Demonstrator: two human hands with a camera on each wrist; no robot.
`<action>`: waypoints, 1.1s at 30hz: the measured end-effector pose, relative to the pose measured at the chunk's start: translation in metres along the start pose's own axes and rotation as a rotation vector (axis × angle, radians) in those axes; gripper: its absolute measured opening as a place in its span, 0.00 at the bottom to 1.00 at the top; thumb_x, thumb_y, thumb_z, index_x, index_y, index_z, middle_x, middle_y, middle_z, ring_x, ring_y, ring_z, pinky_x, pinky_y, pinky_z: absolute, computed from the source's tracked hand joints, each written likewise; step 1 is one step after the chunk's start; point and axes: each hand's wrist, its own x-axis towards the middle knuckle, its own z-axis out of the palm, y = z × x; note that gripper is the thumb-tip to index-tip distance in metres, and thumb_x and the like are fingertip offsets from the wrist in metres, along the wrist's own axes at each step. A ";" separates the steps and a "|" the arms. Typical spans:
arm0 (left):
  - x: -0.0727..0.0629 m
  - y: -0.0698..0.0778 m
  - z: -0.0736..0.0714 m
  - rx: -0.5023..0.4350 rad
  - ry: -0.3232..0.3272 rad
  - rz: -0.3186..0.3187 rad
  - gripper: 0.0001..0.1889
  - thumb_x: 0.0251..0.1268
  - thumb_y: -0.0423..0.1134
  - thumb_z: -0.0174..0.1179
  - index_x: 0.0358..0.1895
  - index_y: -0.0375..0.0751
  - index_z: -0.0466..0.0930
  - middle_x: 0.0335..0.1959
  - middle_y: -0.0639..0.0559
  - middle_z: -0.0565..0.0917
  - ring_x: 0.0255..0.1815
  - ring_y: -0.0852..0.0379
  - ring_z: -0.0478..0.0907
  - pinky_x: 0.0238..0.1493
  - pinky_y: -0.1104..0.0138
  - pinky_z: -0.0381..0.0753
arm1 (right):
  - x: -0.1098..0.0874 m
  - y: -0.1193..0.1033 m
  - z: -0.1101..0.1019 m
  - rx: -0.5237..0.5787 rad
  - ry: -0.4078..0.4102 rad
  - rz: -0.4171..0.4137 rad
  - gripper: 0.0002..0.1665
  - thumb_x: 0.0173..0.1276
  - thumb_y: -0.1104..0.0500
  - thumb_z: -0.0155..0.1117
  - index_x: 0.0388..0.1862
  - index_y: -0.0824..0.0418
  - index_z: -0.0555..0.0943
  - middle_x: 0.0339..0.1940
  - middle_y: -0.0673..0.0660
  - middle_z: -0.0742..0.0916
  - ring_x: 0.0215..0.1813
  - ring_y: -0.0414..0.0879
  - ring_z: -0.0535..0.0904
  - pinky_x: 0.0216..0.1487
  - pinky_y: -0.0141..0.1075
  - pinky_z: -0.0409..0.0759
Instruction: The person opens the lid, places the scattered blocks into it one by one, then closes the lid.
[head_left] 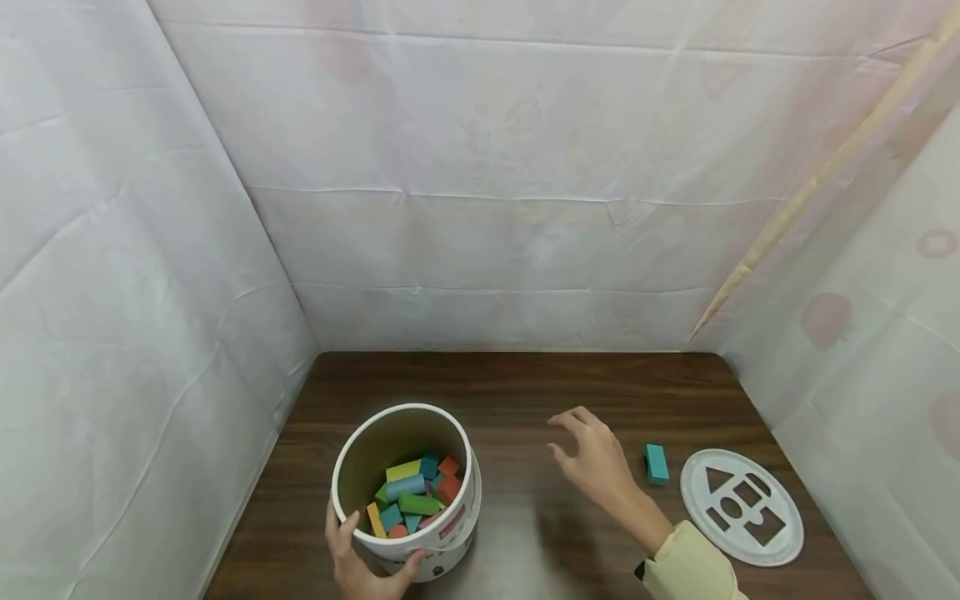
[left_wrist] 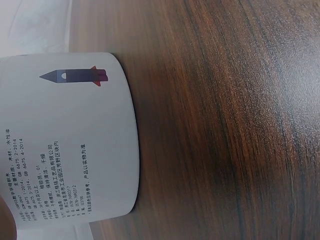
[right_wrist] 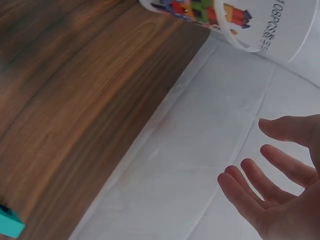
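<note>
A white bucket (head_left: 468,521) stands at the front left of the table, filled partway with colourful blocks (head_left: 416,492). My left hand (head_left: 367,571) grips its near side, fingers at the left rim and thumb across the front. In the left wrist view, the bucket's wall (left_wrist: 95,135) shows a printed rocket and text. My right hand (head_left: 600,467) hovers over the table to the right of the bucket, fingers spread and slightly bent, holding nothing. Just right of that hand lies a teal block (head_left: 656,464).
A round white lid (head_left: 780,546) with shaped cutouts lies flat at the table's right side. White cloth walls (head_left: 487,258) enclose the brown wooden table (head_left: 525,375) at the back, left and right.
</note>
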 end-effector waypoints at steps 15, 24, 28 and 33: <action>0.001 -0.002 0.000 0.009 -0.016 -0.003 0.52 0.32 0.50 0.79 0.64 0.36 0.61 0.73 0.38 0.51 0.65 0.30 0.55 0.64 0.52 0.63 | -0.018 0.044 0.005 -0.058 0.060 0.107 0.18 0.47 0.65 0.76 0.40 0.60 0.84 0.40 0.57 0.83 0.29 0.47 0.79 0.23 0.35 0.74; 0.001 0.000 -0.001 -0.012 -0.020 -0.022 0.52 0.31 0.48 0.80 0.64 0.36 0.60 0.73 0.38 0.50 0.65 0.29 0.54 0.51 0.30 0.61 | -0.030 0.081 0.010 -0.104 0.136 0.141 0.18 0.44 0.68 0.76 0.37 0.64 0.84 0.36 0.61 0.84 0.33 0.55 0.82 0.26 0.42 0.79; 0.001 0.000 -0.001 -0.022 -0.013 -0.026 0.52 0.31 0.47 0.80 0.64 0.36 0.61 0.73 0.38 0.50 0.66 0.30 0.54 0.54 0.32 0.60 | -0.034 0.098 0.012 -0.153 0.163 0.175 0.18 0.43 0.67 0.76 0.36 0.64 0.84 0.35 0.62 0.83 0.33 0.58 0.81 0.25 0.50 0.78; 0.001 0.000 0.000 -0.023 -0.017 -0.011 0.51 0.32 0.50 0.79 0.64 0.36 0.61 0.73 0.37 0.51 0.65 0.29 0.54 0.53 0.32 0.61 | -0.043 0.123 0.014 -0.193 0.164 0.235 0.18 0.43 0.67 0.75 0.37 0.66 0.83 0.35 0.64 0.82 0.33 0.62 0.80 0.27 0.54 0.77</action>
